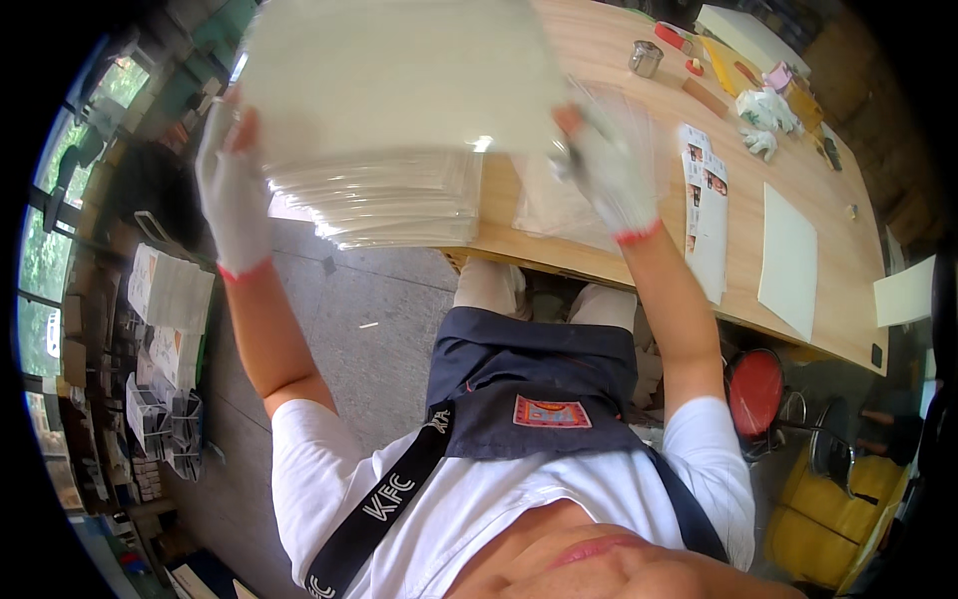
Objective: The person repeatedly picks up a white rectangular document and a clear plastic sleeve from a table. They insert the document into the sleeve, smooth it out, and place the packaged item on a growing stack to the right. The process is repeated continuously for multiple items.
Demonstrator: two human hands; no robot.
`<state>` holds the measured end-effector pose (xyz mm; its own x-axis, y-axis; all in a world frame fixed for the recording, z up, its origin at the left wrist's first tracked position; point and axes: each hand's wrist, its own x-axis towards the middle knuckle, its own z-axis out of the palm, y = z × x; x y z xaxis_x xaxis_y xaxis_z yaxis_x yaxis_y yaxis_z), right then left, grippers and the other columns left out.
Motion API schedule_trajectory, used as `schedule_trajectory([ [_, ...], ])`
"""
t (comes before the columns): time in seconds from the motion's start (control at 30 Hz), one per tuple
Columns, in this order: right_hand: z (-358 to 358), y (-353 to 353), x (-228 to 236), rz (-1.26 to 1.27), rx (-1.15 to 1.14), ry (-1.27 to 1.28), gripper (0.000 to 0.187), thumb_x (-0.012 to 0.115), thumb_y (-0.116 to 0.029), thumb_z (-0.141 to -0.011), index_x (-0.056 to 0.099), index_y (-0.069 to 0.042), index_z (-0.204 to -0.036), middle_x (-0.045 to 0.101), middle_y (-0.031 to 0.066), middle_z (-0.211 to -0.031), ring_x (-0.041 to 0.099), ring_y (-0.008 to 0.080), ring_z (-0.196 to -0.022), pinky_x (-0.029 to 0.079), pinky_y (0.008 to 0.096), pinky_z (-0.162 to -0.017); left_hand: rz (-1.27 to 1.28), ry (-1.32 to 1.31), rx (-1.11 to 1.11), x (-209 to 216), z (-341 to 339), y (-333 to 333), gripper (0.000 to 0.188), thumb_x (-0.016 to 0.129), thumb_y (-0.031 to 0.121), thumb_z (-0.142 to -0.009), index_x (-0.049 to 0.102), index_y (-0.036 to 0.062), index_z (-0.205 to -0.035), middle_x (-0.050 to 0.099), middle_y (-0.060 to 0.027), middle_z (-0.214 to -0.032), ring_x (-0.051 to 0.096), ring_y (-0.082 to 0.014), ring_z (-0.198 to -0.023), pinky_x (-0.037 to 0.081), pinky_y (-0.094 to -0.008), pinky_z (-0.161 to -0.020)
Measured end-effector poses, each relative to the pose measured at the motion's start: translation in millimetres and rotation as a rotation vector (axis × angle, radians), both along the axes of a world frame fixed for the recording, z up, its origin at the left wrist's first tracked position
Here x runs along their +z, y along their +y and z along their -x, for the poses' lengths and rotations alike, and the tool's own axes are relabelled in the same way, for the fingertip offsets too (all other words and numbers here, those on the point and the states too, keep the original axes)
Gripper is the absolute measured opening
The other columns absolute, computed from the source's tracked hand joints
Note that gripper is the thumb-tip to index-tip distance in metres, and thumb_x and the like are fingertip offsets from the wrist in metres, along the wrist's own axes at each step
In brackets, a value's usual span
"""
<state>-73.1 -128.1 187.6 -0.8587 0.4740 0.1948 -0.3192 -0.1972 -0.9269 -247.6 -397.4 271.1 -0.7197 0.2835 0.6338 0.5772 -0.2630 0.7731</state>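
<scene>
A large pale rectangular sheet with a glossy edge is raised over the table, its far part cut off at the top of the view. My left hand, in a white glove with a red cuff and bare fingertips, grips its left edge. On the opposite edge, my right hand, gloved the same way, is closed on the near right corner and slightly blurred. Below the sheet, a stack of clear plastic-wrapped flat sheets overhangs the table edge. Clear plastic film lies beside the stack, partly under my right hand.
On the wooden table rest a printed strip, a white board, a metal cup, a red tape roll and white gloves. A red-seated stool stands at right. Paper stacks stand at left.
</scene>
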Motion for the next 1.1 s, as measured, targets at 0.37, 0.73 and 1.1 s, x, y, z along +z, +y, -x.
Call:
schedule_trajectory([
  [0.37, 40, 7, -27, -0.145, -0.001, 0.058, 0.026, 0.060, -0.028, -0.088, 0.063, -0.005, -0.100, 0.063, 0.0024, -0.077, 0.057, 0.0082, -0.060, 0.048, 0.0233, -0.053, 0.402, 0.241, 0.437, -65, 106, -72, 0.049, 0.050, 0.023, -0.089, 0.045, -0.0035, -0.130, 0.043, -0.0144, -0.136, 0.041, -0.0241, -0.125, 0.034, -0.0360, -0.104],
  [0.73, -351, 218, -258, 0.733, -1.270, -0.115, 0.028, 0.046, -0.030, -0.095, 0.047, -0.005, -0.106, 0.062, 0.0108, -0.089, 0.064, 0.0205, -0.074, 0.051, 0.0282, -0.051, 0.260, -0.618, 0.473, -339, 0, -91, 0.037, 0.043, 0.005, -0.087, 0.052, 0.0021, -0.123, 0.056, -0.0148, -0.115, 0.054, -0.0238, -0.102, 0.046, -0.0322, -0.087],
  [1.1, -370, 226, -227, 1.008, -1.048, -0.023, 0.032, 0.049, -0.033, -0.094, 0.054, -0.002, -0.097, 0.063, 0.0121, -0.086, 0.058, 0.0177, -0.059, 0.051, 0.0256, -0.048, 0.730, -0.466, -0.127, -353, -107, 35, 0.034, 0.048, 0.001, -0.087, 0.053, -0.0004, -0.120, 0.057, -0.0113, -0.115, 0.052, -0.0193, -0.106, 0.041, -0.0303, -0.090],
])
